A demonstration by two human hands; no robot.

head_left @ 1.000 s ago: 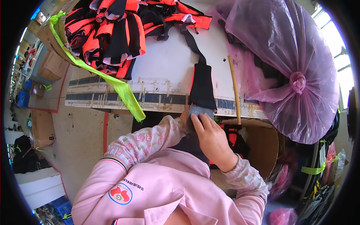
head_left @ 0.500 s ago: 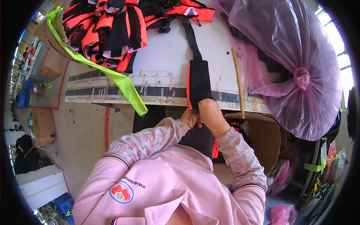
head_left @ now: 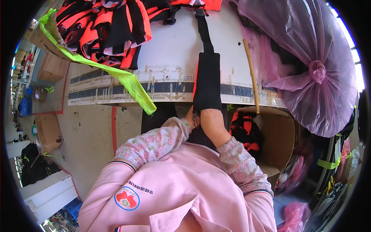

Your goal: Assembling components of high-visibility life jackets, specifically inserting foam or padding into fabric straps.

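Observation:
A flat black padded strap (head_left: pixel 207 81) with an orange edge lies across the table's front edge, its near end at my hands. From its far end a narrow black webbing (head_left: pixel 205 34) runs straight back to a black buckle (head_left: pixel 199 12) by the orange-and-black pieces. My right hand (head_left: pixel 211 116) is bent at the strap's near end, touching it. Close beside it on the left, partly under the strap, is my left hand (head_left: pixel 195 119). The fingers of both hands are hidden, so their grip does not show.
A heap of orange-and-black straps (head_left: pixel 104 34) fills the table's back left. Neon-yellow fabric (head_left: pixel 131 83) hangs over the front edge. A wooden stick (head_left: pixel 251 77) lies right of the strap, beside a knotted purple plastic bag (head_left: pixel 309 50). Under the table stands an open cardboard box (head_left: pixel 274 139).
The view has shifted slightly. My right hand has moved down and under the strap's near end, which now shows more of its flat black face. My hands have drawn closer together.

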